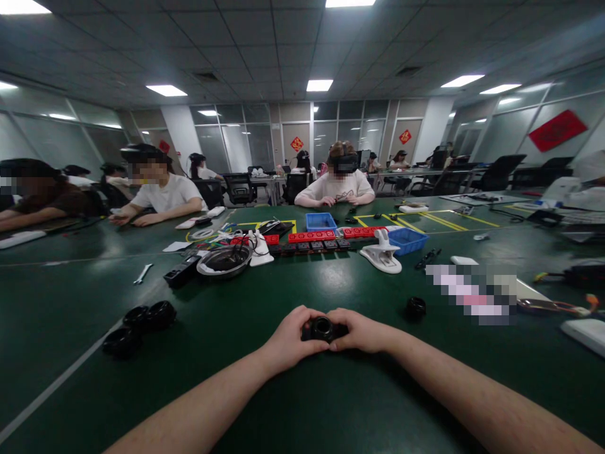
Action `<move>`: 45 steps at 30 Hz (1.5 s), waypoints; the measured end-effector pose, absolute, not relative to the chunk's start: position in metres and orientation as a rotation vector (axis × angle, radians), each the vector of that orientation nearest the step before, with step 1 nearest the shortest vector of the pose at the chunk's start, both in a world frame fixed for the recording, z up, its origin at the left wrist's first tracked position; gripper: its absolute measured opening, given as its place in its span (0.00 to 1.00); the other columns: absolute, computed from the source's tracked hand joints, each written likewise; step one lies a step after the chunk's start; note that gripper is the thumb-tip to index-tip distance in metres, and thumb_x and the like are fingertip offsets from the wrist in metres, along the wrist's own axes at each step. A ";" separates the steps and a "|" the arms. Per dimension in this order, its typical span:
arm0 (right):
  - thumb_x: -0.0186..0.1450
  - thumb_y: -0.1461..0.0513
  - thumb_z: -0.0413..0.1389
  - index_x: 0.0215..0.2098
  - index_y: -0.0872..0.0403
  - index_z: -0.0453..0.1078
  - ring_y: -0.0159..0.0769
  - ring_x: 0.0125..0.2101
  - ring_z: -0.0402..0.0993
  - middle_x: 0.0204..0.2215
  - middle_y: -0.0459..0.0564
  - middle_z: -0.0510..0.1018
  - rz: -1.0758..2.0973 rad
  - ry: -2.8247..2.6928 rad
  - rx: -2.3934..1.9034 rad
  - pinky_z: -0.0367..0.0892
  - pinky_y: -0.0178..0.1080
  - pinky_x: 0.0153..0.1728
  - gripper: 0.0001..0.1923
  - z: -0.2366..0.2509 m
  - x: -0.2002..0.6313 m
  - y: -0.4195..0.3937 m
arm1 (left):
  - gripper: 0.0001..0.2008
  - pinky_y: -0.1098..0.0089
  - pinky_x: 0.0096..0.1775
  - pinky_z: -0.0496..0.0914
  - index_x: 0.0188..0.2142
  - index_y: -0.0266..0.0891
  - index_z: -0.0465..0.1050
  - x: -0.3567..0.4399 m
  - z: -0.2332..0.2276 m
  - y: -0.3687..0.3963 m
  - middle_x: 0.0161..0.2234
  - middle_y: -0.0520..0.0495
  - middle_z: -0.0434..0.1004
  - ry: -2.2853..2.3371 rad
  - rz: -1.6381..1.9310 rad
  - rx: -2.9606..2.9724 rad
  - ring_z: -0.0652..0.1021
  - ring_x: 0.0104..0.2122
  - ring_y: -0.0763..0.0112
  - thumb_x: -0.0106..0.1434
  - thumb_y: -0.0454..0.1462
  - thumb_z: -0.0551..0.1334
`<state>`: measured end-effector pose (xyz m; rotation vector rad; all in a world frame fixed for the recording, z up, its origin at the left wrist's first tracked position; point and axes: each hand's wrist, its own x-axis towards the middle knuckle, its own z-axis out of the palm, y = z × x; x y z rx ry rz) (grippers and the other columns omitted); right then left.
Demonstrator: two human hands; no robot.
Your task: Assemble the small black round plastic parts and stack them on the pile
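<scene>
Between my two hands is a small black part with a round, ringed opening (324, 326) facing up; its exact kind is unclear. My left hand (295, 334) is closed on its left side, thumb along the near edge and fingers over the far side. My right hand (355, 330) grips the right side in the same manner, and the two thumb tips nearly meet in front. Much of the part is hidden by my fingers. Off to the right stands a single black ring-shaped part (416, 308). Several similar black parts (161, 314) are grouped at the left.
Across the green table (227, 391) run red power strips (311, 236), with blue bins (407, 241), a metal bowl (224, 260) and a white clamp base (382, 253) near them. A wrench (143, 273) lies left. People sit along the far side.
</scene>
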<state>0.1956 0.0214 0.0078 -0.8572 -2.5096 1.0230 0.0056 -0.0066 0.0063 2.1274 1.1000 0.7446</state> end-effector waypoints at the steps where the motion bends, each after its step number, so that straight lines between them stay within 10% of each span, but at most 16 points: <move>1: 0.51 0.61 0.57 0.35 0.57 0.67 0.33 0.33 0.63 0.30 0.45 0.67 1.012 -2.508 -0.852 0.58 0.34 0.34 0.13 0.007 0.195 0.022 | 0.19 0.73 0.29 0.61 0.39 0.41 0.66 0.006 0.006 -0.007 0.31 0.51 0.62 1.103 0.750 2.121 0.66 0.29 0.72 0.47 0.42 0.63; 18: 0.47 0.52 0.56 0.28 0.56 0.61 0.36 0.28 0.62 0.26 0.48 0.67 0.236 -2.392 -1.429 0.54 0.36 0.27 0.18 -0.008 0.168 0.001 | 0.17 0.70 0.32 0.62 0.33 0.39 0.65 0.015 0.002 -0.011 0.32 0.51 0.65 1.383 0.911 2.034 0.67 0.32 0.68 0.43 0.39 0.65; 30: 0.52 0.60 0.56 0.37 0.56 0.66 0.34 0.35 0.63 0.32 0.46 0.68 1.010 -2.506 -0.859 0.58 0.35 0.36 0.14 0.009 0.194 0.021 | 0.18 0.74 0.30 0.62 0.38 0.41 0.66 0.005 0.010 -0.006 0.33 0.51 0.63 1.081 0.783 2.144 0.66 0.31 0.72 0.47 0.41 0.63; 45: 0.51 0.61 0.57 0.38 0.56 0.66 0.34 0.35 0.63 0.34 0.46 0.68 1.023 -2.520 -0.840 0.58 0.35 0.37 0.16 0.009 0.195 0.024 | 0.21 0.73 0.30 0.62 0.44 0.44 0.63 0.005 0.008 -0.006 0.33 0.51 0.62 1.060 0.755 2.131 0.66 0.30 0.72 0.48 0.39 0.62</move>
